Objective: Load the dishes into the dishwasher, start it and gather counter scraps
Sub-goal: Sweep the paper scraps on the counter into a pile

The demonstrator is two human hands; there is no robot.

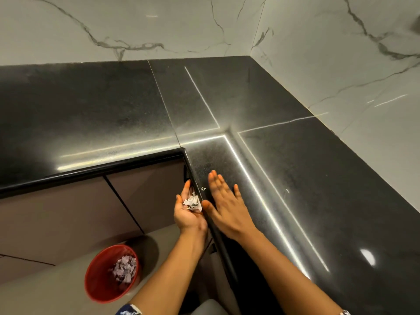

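Two hands: left hand (189, 214) cupped palm-up at bench (295, 178) edge; right hand (223, 201) spread flat over bench, fingers straight.
Scraps (192, 202): piled in left palm, just beside right thumb.

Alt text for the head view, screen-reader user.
A person's left hand, cupped palm up just below the edge of a polished black stone counter, holds white paper-like scraps, while the flat right hand rests on the counter beside a few small white crumbs. A round red plastic bin with pale purple scraps stands on the floor at lower left.
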